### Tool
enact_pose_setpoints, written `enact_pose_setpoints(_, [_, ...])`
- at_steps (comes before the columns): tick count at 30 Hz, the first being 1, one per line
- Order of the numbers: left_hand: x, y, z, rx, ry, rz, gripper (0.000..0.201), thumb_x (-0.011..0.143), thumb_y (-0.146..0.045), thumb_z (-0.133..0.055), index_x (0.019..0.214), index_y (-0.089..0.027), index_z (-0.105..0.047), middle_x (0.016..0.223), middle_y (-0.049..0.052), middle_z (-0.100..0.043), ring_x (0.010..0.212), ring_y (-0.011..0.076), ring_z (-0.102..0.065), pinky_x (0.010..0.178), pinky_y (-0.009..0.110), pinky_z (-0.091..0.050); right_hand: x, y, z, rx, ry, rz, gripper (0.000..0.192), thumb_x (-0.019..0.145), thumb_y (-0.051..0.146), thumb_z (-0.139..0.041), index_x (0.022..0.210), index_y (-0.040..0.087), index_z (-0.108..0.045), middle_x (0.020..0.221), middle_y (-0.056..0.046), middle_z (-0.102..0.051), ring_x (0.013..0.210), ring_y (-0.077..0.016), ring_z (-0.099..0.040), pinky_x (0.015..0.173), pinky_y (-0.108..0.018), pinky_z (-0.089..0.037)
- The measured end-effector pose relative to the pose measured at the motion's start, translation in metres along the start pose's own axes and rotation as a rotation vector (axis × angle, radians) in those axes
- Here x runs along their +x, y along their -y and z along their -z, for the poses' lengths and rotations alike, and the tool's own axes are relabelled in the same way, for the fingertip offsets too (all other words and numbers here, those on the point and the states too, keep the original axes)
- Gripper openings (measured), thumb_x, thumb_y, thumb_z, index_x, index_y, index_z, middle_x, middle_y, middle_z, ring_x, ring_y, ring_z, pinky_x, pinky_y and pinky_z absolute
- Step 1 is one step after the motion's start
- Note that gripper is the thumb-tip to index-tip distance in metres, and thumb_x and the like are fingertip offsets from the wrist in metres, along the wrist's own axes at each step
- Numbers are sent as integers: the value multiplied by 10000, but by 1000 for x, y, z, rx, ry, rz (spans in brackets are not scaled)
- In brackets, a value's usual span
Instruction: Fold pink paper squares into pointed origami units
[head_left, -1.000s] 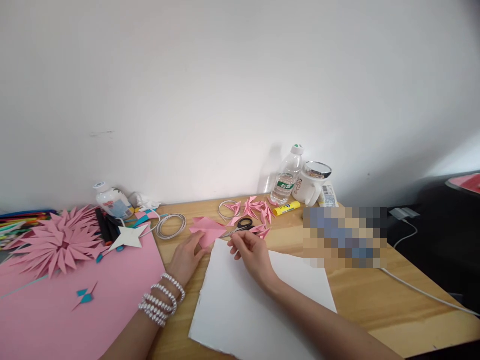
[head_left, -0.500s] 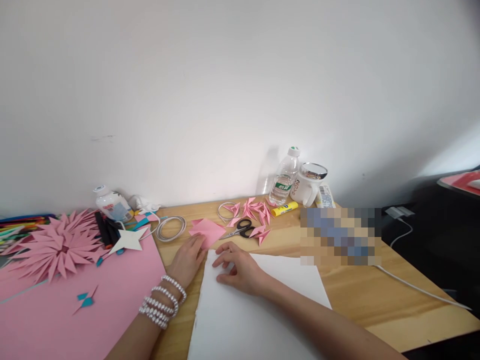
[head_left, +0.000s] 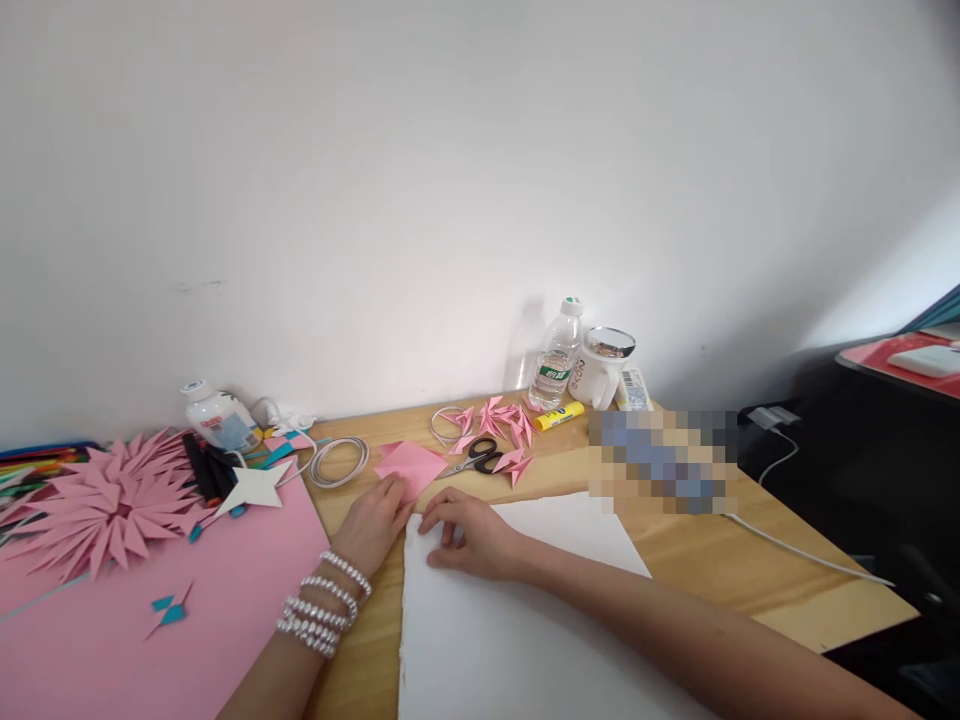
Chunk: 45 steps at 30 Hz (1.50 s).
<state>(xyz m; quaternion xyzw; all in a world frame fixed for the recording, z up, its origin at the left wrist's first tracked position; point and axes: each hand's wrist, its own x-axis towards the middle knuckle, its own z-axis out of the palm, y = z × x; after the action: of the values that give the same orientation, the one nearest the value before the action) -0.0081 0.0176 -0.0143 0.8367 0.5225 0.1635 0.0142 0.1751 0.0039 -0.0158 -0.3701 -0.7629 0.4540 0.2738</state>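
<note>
On the bench, white sheet lies flat; my right hand presses its far-left corner, fingers together, gripping nothing. Left hand, just left of that corner, rests flat, fingertips on pink paper. I'd pin the corner firmly, edges squared, before creasing.

Black-handled scissors are laid on the wooden table among small pink folded pieces, with a yellow glue stick, a water bottle and a white mug set near the wall. A coiled white cable is placed further left. A large pink paper flower, a white paper star and a wide pink sheet are seen at the far left.
</note>
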Motion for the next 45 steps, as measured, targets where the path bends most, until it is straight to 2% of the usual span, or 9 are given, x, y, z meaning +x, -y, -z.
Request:
enact_pose_setpoints(8, [2,-5,7,74,71,16,169,785,-127,-414,876,-173,-549,846,78,-631,751,208,-603,638,298,-455,16,5,5,-154,111,-117,251,602,184,-685,844,191,-617,837,-11,-473,422,-32,-475,389,-178,-394])
enact_pose_setpoints(11, [1,-4,8,71,78,6,175,778,-107,-421,872,-173,-553,851,82,-633,769,211,-603,644,299,-451,25,10,1,-320,36,-89,106,610,217,-683,672,168,-613,672,8,-503,460,-69,-480,492,-211,-405])
enact_pose_setpoints(16, [0,-6,6,97,42,12,178,784,-99,-416,879,-162,-553,831,85,-642,752,211,-606,620,292,-444,28,4,-12,-431,-161,-41,120,619,229,-674,594,162,-577,625,-21,-565,628,-151,-532,579,-246,-385])
enact_pose_setpoints(19, [0,-8,8,136,56,27,173,788,-116,-418,878,-171,-555,794,67,-649,687,198,-609,575,276,-428,24,-2,-16,-277,-272,-23,128,685,213,-603,578,163,-555,579,-1,-564,557,-120,-518,534,-221,-374])
enact_pose_setpoints(23, [1,-8,10,163,96,41,156,791,-169,-454,915,-168,-547,820,59,-656,695,192,-612,566,269,-425,22,-8,-16,182,-254,-87,194,765,313,-508,649,159,-535,492,36,-503,378,-75,-469,381,-174,-348])
enact_pose_setpoints(26, [1,-6,8,167,87,41,150,806,-185,-448,916,-159,-546,822,61,-658,695,190,-615,566,271,-430,25,-9,-15,362,-309,-77,240,731,373,-548,634,158,-508,496,44,-482,361,-65,-459,350,-162,-339])
enact_pose_setpoints(31, [0,-5,1,165,-36,14,123,810,-192,-448,837,-159,-564,751,56,-660,662,178,-612,541,250,-425,26,-7,-13,379,-320,-27,250,751,358,-526,603,158,-499,512,41,-481,362,-52,-446,359,-161,-336])
enact_pose_setpoints(38, [-2,2,-11,157,-284,-4,138,811,-209,-470,817,-160,-599,705,52,-679,616,176,-627,516,245,-432,27,-8,-11,408,-340,-76,113,745,266,-509,748,157,-539,637,4,-555,517,-113,-580,516,-232,-469])
enact_pose_setpoints(45, [-3,5,-8,126,-546,-60,148,823,-199,-476,839,-150,-615,764,57,-697,676,165,-648,610,251,-486,30,-14,-9,482,-339,-25,130,731,286,-546,739,162,-585,736,-22,-576,636,-145,-598,619,-281,-490])
